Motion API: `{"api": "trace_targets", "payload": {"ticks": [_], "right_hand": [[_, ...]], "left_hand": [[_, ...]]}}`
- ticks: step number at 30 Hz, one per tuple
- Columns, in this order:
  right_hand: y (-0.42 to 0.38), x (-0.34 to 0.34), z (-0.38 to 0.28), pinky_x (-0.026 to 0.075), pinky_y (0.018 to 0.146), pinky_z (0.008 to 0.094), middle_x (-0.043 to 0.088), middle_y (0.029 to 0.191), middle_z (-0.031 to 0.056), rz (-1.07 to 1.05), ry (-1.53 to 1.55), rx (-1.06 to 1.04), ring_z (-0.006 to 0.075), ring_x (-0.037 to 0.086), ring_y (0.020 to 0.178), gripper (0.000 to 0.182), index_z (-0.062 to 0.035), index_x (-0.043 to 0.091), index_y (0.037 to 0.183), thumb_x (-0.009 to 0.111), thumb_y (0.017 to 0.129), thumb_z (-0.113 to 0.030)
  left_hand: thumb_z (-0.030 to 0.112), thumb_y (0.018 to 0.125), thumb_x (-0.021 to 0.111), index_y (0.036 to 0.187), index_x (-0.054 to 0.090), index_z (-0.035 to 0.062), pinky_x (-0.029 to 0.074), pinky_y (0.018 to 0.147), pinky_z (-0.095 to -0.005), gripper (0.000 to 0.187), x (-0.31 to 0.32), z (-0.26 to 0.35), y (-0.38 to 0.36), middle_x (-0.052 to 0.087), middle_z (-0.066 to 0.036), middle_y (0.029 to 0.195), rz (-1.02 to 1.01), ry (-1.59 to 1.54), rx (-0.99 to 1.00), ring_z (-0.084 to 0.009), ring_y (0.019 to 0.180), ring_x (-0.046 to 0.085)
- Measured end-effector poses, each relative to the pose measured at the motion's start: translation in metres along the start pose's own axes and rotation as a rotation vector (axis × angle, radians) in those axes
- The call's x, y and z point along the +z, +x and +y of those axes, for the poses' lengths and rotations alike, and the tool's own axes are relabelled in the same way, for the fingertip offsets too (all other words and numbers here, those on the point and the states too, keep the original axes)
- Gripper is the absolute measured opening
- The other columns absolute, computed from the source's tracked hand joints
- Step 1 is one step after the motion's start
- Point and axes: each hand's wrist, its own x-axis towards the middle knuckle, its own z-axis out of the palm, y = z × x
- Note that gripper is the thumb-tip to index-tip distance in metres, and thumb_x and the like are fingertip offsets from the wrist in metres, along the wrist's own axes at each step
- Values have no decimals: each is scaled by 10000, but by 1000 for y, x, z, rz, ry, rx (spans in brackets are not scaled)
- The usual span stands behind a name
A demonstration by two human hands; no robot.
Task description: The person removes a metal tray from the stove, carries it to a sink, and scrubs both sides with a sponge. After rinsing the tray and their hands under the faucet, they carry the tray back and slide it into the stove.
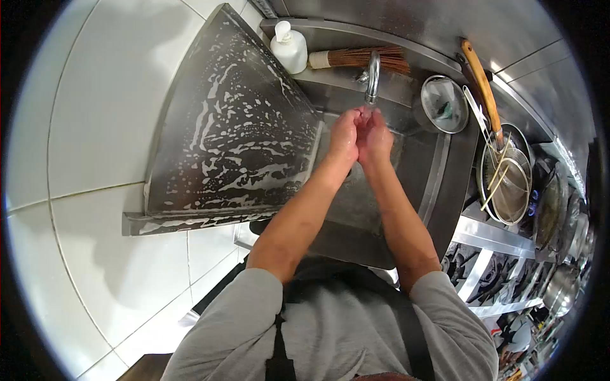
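Observation:
Under the curved metal tap (373,71), my left hand (345,136) and my right hand (378,137) are held side by side, touching along their inner edges. Both are cupped with the palms turned up and look wet, and water seems to run onto them from the spout. Neither hand holds an object that I can see; the fingertips are partly hidden below the spout. Beneath them lies the metal sink basin (356,206).
Left of the basin is a metal drainboard (190,152) streaked with suds. Behind stand a white pump bottle (290,51) and a bristle whisk (359,58). To the right are a metal container (443,105), a strainer (512,193) and a wooden-handled tool (481,79).

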Motion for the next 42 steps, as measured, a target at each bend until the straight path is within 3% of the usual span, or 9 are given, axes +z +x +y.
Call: {"api": "trace_targets", "payload": {"ticks": [4,10,17,20,24,31,35,40,42], "right_hand": [[-4,8,-9,495,727,329,634,823,41,-68,15,-89,185,605,746,243,-50,616,900,503,1010,-234],[-4,28,15,510,805,374,652,874,114,-51,-122,46,254,628,836,304,-10,626,989,430,1030,-239],[-59,218,52,520,872,320,652,1081,98,-676,-276,-53,200,641,958,292,12,582,1212,555,982,-164],[-52,205,65,530,853,319,656,1086,95,-721,-436,-43,202,646,946,270,5,586,1202,558,978,-142],[-38,92,65,530,851,356,633,1114,139,-249,-545,184,274,645,968,287,16,551,1191,523,978,-174],[-15,7,-8,509,844,397,630,950,141,-194,-43,9,288,616,888,223,-1,570,963,434,970,-178],[-5,12,-35,501,866,385,635,928,151,-199,-75,-58,296,620,906,230,3,572,952,398,971,-147],[-7,43,12,505,881,418,644,940,173,83,-230,113,313,622,926,275,33,581,1014,380,991,-153],[4,71,45,506,887,437,643,1030,187,-202,-315,104,312,619,962,298,44,577,1088,394,1003,-175]], "left_hand": [[127,853,568,941,664,-8,502,862,-328,187,10,9,4,692,-90,928,-201,51,51,-204,888,647],[141,890,544,861,671,58,530,770,-333,154,-7,29,3,697,-59,876,68,-175,-145,-194,819,654],[325,993,451,957,630,77,523,832,-384,309,41,236,-32,673,-70,944,-196,-291,405,-215,897,641],[373,1005,415,931,621,85,523,810,-375,362,26,218,-48,663,-59,909,-49,-265,385,-205,876,640],[278,942,597,934,646,84,524,783,-335,200,-52,119,-41,657,-46,879,23,-189,25,-187,827,636],[159,914,613,900,642,50,499,722,-299,115,31,23,-41,638,-32,825,-32,-83,89,-152,772,606],[117,909,543,904,651,17,510,738,-307,147,46,13,-18,662,-64,837,-184,78,236,-171,789,634],[132,898,500,835,672,37,535,738,-352,206,-4,32,6,694,-98,840,71,-138,-98,-226,773,660],[149,898,480,869,677,29,554,781,-387,232,-7,91,-2,704,-101,891,145,-172,-17,-259,790,673]]}}
